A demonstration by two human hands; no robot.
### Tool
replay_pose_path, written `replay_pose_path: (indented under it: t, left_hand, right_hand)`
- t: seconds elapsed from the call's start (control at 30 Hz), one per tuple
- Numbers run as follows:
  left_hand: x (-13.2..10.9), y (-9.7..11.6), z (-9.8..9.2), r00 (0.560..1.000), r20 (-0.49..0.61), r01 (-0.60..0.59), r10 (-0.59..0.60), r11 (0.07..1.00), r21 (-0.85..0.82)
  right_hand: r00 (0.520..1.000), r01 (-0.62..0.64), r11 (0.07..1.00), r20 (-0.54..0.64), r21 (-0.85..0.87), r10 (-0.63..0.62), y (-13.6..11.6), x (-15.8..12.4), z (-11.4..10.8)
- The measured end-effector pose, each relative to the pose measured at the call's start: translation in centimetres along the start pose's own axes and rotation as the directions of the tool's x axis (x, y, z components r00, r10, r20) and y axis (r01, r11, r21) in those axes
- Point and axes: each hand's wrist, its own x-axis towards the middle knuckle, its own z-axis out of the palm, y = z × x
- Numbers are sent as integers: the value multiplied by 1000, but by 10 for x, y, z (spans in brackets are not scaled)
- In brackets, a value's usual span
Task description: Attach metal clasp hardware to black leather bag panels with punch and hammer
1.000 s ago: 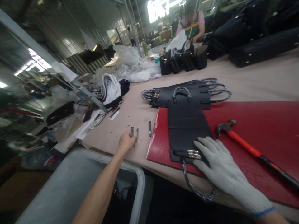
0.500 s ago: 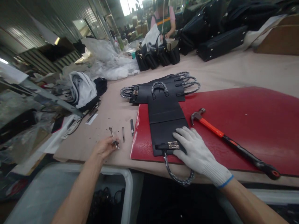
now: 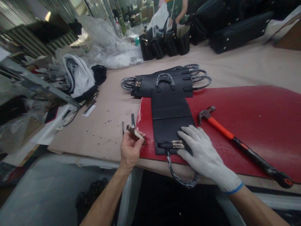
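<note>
Bare fingers of my left hand (image 3: 132, 147) close round a short metal punch (image 3: 134, 131) with a pale wrapped middle, just over the left edge of the red board (image 3: 235, 122). My right hand (image 3: 202, 152), in a white knit glove, lies flat with fingers spread on a black leather bag panel (image 3: 172, 125). The panel rests on the board. Near its front end are a strap and a gold clasp (image 3: 178, 144). A plastic-wrapped handle (image 3: 182, 180) hangs past the table edge, and another wrapped handle (image 3: 165, 77) arches at the far end.
To the right, a claw hammer (image 3: 235, 141) lies on the board. Two slim tools, a rod (image 3: 123, 127) and a dark flat one (image 3: 133, 120), lie left of it. Stacked black panels (image 3: 150, 82) sit behind. Black bags (image 3: 164, 44) and a person's arm (image 3: 182, 12) are farther back.
My left hand has moved right with the punch, from the bare table to the board's left edge beside the panel. My right hand still presses on the panel. The view has tilted down slightly.
</note>
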Motion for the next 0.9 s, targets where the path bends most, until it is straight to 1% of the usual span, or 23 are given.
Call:
replay_pose_path:
  t: [0.1,0.17,0.23,0.33,0.53,0.63,0.73,0.83,0.9]
  left_hand:
    - [-7,1,-6,996,46,-84,79,990,117]
    - [-10,2,-11,994,53,-106,97,975,194]
    - [-12,2,-16,996,57,-79,67,966,245]
    - [-16,-1,-22,998,70,-24,5,962,271]
    - [-23,-8,-28,989,138,-93,49,938,334]
    - [-26,-2,-21,986,158,-108,58,938,330]
    - [-25,7,-7,986,166,-75,34,967,243]
    - [-22,11,6,975,220,-44,14,990,133]
    - [-20,8,11,966,259,-38,6,992,117]
  right_hand:
    - [1000,-8,1000,11,-3,8,-1,1,-1]
    - [1000,-12,1000,17,1,12,-2,2,-3]
    - [1000,-14,1000,23,5,14,-3,2,-3]
    - [1000,-16,1000,26,2,16,-3,3,-4]
    - [1000,-6,1000,31,-8,7,-3,3,-4]
    - [999,-7,1000,32,-16,8,-2,3,-3]
    - [999,-6,1000,31,-13,7,-2,3,-3]
    - [1000,-7,1000,26,-7,7,-2,3,-2]
    - [1000,-8,1000,23,-8,8,-2,2,-2]
